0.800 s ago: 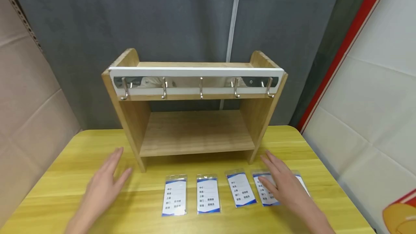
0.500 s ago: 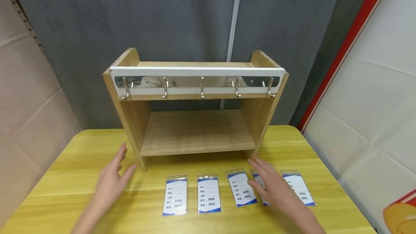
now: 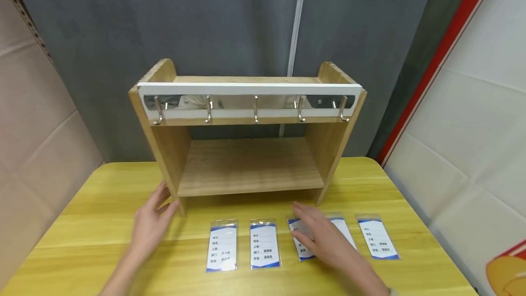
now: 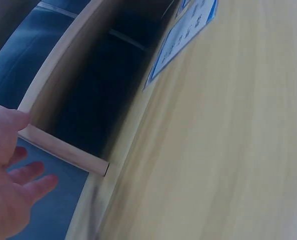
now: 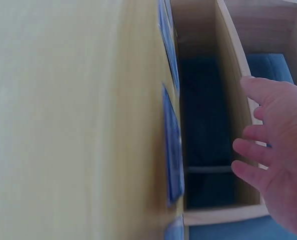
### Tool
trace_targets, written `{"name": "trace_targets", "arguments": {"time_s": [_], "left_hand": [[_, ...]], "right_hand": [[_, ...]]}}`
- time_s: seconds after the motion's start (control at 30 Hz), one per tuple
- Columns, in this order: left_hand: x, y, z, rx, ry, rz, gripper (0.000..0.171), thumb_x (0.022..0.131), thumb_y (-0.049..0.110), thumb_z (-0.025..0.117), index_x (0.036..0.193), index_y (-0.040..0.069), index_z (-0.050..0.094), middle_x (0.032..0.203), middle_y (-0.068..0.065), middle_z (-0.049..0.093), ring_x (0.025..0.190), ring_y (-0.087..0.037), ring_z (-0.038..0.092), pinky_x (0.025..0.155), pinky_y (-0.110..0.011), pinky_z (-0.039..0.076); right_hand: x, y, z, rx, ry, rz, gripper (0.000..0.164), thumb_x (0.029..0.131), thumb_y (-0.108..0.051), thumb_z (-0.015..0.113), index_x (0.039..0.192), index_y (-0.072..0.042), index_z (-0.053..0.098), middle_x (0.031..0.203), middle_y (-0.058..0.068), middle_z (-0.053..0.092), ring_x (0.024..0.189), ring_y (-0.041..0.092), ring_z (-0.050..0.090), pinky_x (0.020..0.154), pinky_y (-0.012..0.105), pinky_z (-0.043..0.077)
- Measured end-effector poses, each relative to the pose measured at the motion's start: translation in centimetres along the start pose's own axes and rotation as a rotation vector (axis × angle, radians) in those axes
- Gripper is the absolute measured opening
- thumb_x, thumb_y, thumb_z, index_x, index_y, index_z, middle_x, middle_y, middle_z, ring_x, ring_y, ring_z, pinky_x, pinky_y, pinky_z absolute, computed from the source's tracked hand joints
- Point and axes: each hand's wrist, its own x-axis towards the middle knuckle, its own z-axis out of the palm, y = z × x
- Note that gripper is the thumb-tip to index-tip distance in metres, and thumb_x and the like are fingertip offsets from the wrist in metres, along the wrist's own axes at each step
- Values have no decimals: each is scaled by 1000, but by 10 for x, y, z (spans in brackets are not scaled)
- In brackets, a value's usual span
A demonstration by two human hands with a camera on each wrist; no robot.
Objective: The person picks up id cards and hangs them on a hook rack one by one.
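Observation:
My left hand (image 3: 149,223) is beside the front left leg of a wooden shelf (image 3: 250,168), fingers loosely bent and holding nothing. Whether it touches that leg I cannot tell. In the left wrist view the thumb of the left hand (image 4: 8,175) lies close to the shelf's edge. My right hand (image 3: 324,239) hovers over a row of name badges in clear sleeves, partly covering the badge (image 3: 297,225) beneath it and its neighbour (image 3: 343,228). Further along lie a right-end badge (image 3: 378,239), a left-end badge (image 3: 222,249) and a badge (image 3: 265,245) near the middle.
A white rail (image 3: 246,88) with several metal hooks (image 3: 256,108) runs across the shelf's upper front. The shelf stands on a yellow wood-grain table (image 3: 98,195). A grey curtain (image 3: 230,17) hangs behind, with light panels (image 3: 464,145) at the sides.
My left hand has moved right, up to the shelf's left leg. The right hand has shifted left over the badges, uncovering the right-end one. Shelf and badges stay in place.

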Motion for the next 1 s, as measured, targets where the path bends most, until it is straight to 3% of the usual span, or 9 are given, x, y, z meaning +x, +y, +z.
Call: {"name": "trace_targets", "arguments": {"time_s": [0.2, 0.4, 0.5, 0.73, 1.0], "left_hand": [[2, 3, 6, -21, 48, -66, 50, 96, -1, 69, 144, -3, 55, 136, -23, 61, 118, -40, 62, 84, -9, 56], [2, 5, 10, -44, 96, -112, 46, 95, 1, 72, 139, -5, 59, 129, -25, 65, 113, -40, 65, 83, -9, 55], [2, 6, 13, -42, 120, -92, 46, 92, -2, 75, 136, -6, 61, 124, -25, 68, 109, -41, 67, 81, -10, 56], [4, 6, 19, -58, 185, 31, 51, 82, -12, 80, 130, -9, 64, 110, -32, 69, 96, -48, 70, 73, -10, 58], [5, 5, 20, -53, 203, 47, 57, 77, -16, 82, 130, -10, 63, 106, -34, 70, 94, -48, 71, 70, -9, 59]], "right_hand": [[4, -6, 10, 6, 33, -80, 56, 100, -31, 69, 150, -12, 52, 152, 7, 52, 139, 26, 49, 115, 51, 47], [11, -14, 16, 4, 57, -168, 55, 101, -32, 67, 149, -9, 52, 151, 10, 53, 138, 29, 50, 115, 52, 47], [17, -20, 19, 4, 50, -204, 55, 101, -31, 67, 148, -6, 53, 149, 13, 55, 137, 31, 51, 115, 52, 47], [33, -37, 32, -2, -40, -208, 55, 103, -35, 64, 149, -7, 52, 148, 9, 55, 136, 29, 53, 114, 49, 48], [55, -52, 46, 102, -116, -157, 54, 102, -36, 66, 146, -7, 55, 141, 9, 61, 131, 28, 57, 113, 45, 51]]}}
